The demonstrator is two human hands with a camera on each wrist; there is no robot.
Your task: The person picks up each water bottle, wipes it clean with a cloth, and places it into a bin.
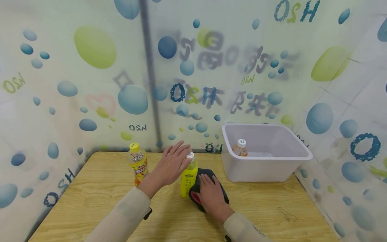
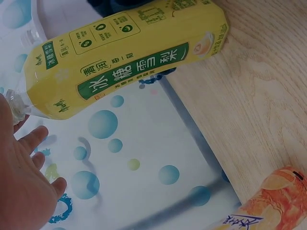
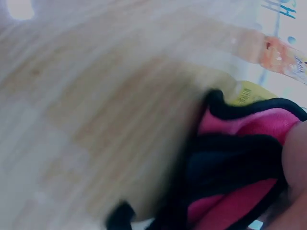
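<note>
The yellow bottle (image 2: 129, 62) label reads "冰糖雪梨".

Open left hand (image 2: 24, 177) just beside the yellow bottle (image 2: 124, 57).

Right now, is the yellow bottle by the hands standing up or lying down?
Standing up. The yellow bottle rests on its base on the table, white cap on top, with the left hand at its cap.

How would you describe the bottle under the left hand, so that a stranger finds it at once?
On the wooden table, left of the white tub, stand two bottles. It is the one nearer the tub, beside the dark cloth under the right hand; the left hand hovers at its cap. This yellow bottle has a white cap and green label; the orange-labelled bottle has a yellow cap.
</note>
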